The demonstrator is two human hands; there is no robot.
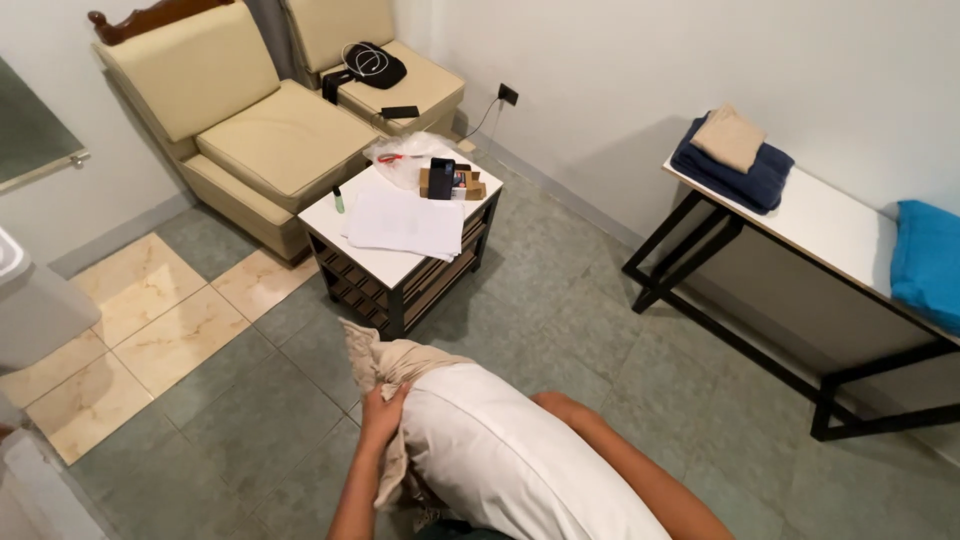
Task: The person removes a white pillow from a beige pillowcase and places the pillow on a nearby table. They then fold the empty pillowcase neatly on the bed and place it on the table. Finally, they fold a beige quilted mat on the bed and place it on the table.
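Green floor tiles (560,310) fill most of the room, with a patch of cream tiles (150,330) at the left, and the widest open stretch lies between the person and the long white bench (830,225) against the right wall. Two cream armchairs (250,120) stand in the far corner, and just in front of them a small white table (400,255) sits with its near corner close to the person, so the way forward is narrower there than to the right. On the bench lie a dark blue towel (735,170) with a tan cloth (730,138) folded on top, and well apart from them a bright blue towel (925,262) at the right edge. Papers (408,222) and a small box (450,182) rest on the table. Close to the camera, a white pillow (520,460) is held upright against the body, its top end pushed into a beige pillowcase (380,365) that bunches over it. The left hand (382,415) is closed on the case's cloth at the pillow's left side. The right arm (630,470) runs behind the pillow; its hand is hidden, so I cannot tell its grasp.
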